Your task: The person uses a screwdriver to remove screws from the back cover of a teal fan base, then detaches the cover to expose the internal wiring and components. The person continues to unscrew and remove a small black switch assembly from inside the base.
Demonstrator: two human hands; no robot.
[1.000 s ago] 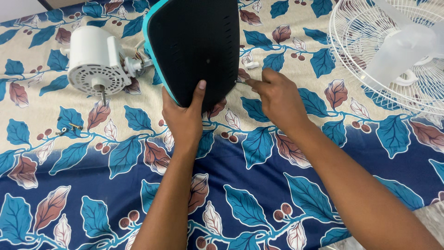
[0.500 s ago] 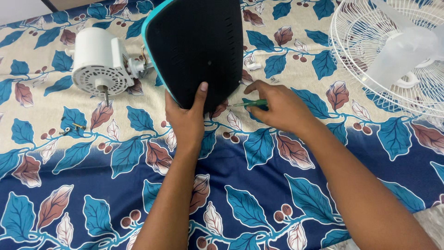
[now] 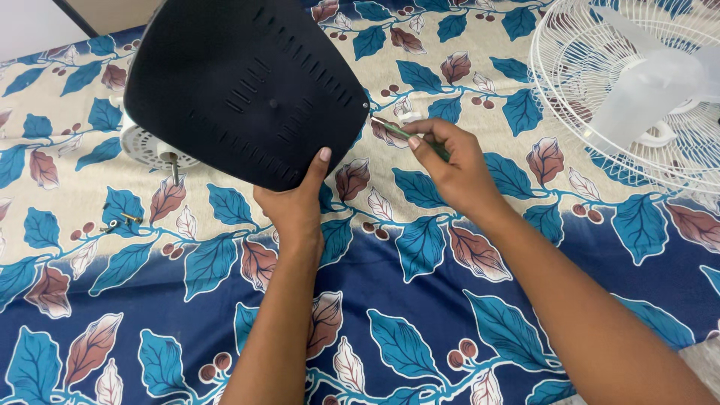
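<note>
Left hand [image 3: 294,202] grips the black slotted plastic cover [image 3: 244,90] tilted up, exposing its edge to the thin green-handled screwdriver [image 3: 409,135] pinched in the right hand [image 3: 454,165]

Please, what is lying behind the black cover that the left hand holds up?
Behind the black cover, held by the left hand, only the lower edge of the white fan motor and its shaft show, on the leaf-patterned cloth. The rest of the motor is covered.
</note>
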